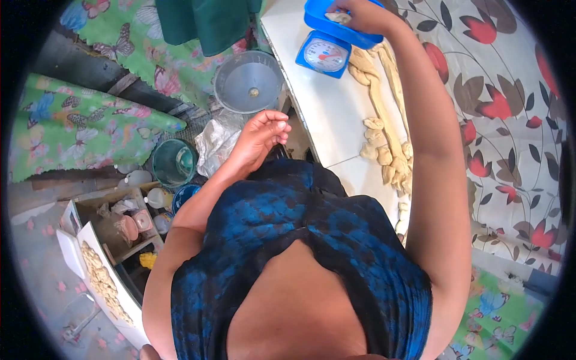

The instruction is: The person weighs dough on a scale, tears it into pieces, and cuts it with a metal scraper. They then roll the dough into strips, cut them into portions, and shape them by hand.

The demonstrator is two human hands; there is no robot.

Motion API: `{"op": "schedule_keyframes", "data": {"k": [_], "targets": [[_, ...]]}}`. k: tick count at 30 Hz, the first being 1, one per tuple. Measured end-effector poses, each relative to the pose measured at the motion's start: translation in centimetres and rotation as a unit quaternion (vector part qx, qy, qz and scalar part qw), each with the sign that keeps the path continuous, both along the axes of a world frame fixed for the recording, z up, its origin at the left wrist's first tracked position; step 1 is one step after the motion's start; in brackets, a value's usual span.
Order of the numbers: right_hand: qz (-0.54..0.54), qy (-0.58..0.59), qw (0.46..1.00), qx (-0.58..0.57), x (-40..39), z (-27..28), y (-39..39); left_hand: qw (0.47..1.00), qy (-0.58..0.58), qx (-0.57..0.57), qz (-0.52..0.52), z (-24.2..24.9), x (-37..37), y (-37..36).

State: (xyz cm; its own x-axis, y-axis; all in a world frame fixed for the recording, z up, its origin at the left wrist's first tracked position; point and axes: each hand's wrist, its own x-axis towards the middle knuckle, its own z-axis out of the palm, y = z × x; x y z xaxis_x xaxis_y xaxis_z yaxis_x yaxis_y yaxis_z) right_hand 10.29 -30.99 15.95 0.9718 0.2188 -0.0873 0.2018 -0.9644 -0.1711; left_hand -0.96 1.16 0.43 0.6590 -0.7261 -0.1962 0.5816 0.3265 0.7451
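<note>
My right hand (362,16) reaches into the blue pan (366,39) of a kitchen scale (326,54), its fingers closed on a pale piece of dough (339,18). Part of that hand is cut off by the top edge. My left hand (262,137) hangs in front of my body with curled fingers, beside the table and below a grey basin (248,82); nothing shows in it. Long dough ropes (379,99) lie on the white table (327,114) under my right arm. Several small dough pieces (377,144) are clustered near their lower end.
Left of me are a green bucket (174,163), a crumpled plastic bag (216,143) and a wooden shelf (114,225) with containers. A board with many dough pieces (103,279) stands at the lower left. A flowered curtain (510,120) hangs along the right.
</note>
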Motion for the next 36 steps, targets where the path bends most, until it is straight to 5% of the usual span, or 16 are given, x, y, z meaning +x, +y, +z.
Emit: {"op": "schedule_keyframes", "data": {"k": [5, 7, 9, 15, 19, 21, 22, 23, 25, 27, 29, 33, 36], "targets": [[-0.026, -0.135, 0.987, 0.085, -0.8, 0.7, -1.2, 1.000, 0.007, 0.012, -0.006, 0.8, -0.7, 0.6], [-0.003, -0.246, 0.930, 0.274, -3.5, 2.4, -1.9, 1.000, 0.004, 0.025, -0.010, 1.4, -1.1, 0.9], [-0.012, -0.224, 0.803, 0.552, -10.2, 5.1, 0.4, 0.999, 0.004, 0.037, -0.018, 2.0, -1.7, 0.9], [0.009, -0.134, 0.876, 0.464, -23.2, -3.9, 9.8, 0.990, -0.043, 0.000, -0.134, 5.8, -4.3, -0.9], [-0.081, -0.118, 0.856, 0.497, -27.6, -10.6, 14.3, 0.966, -0.145, 0.045, -0.209, 4.6, -5.8, -3.6], [-0.198, -0.059, 0.784, 0.586, -29.4, -11.2, 14.3, 0.944, -0.160, 0.079, -0.277, 2.8, -6.4, -4.5], [-0.185, 0.039, 0.674, 0.714, -30.6, -10.8, 13.3, 0.943, -0.122, 0.096, -0.296, 3.1, -6.7, -4.7], [-0.182, 0.040, 0.636, 0.749, -31.4, -10.6, 12.4, 0.942, -0.119, 0.098, -0.298, 3.0, -7.2, -4.9], [-0.253, 0.036, 0.767, 0.589, -33.0, -11.7, 8.7, 0.951, -0.058, 0.135, -0.273, 2.9, -7.9, -5.1], [-0.377, -0.149, 0.816, 0.413, -33.5, -12.3, 4.8, 0.949, -0.059, 0.140, -0.277, 2.4, -7.9, -4.9], [-0.506, -0.200, 0.782, 0.304, -34.3, -11.7, 1.4, 0.950, -0.050, 0.156, -0.265, 1.9, -8.0, -4.5], [-0.482, -0.209, 0.825, 0.209, -35.9, -14.1, -4.6, 0.961, -0.025, 0.139, -0.238, 1.3, -8.4, -4.5], [-0.519, -0.165, 0.814, 0.201, -35.6, -14.6, -7.9, 0.945, -0.128, 0.181, -0.241, 0.9, -8.4, -4.8]]}}
